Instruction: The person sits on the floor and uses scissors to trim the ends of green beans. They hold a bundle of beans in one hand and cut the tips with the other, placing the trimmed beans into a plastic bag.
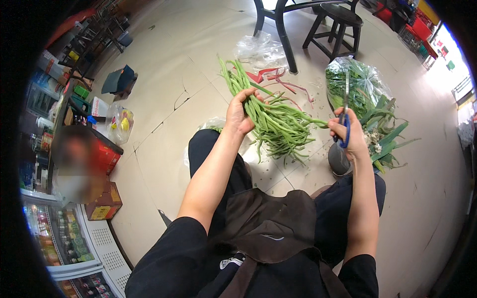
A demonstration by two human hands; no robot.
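Beans: A long green bunch of beans [280, 130] is held above the floor [198, 82], in the upper centre of the frame.
Left hand: The bunch is gripped near its upper-left end by the left hand [241, 112], with fingers closed around it.
Right hand: The handles are clasped by the right hand [348, 131], right of centre, where a few bean ends appear pinched as well.
Scissors: Blue-handled scissors [347, 99] are pointed toward the top of the frame, away from the beans; whether the blades are parted cannot be told.
Scraps: Small green scraps [308, 173] are scattered below the bunch, so some trimming is judged done.
Remaining: A full handful is kept uncut in length, its loose tips uneven; much trimming is judged left.
Greens: Bagged greens [354, 82] are set at upper right, apparently untouched, with leeks [390, 134] laid just below.
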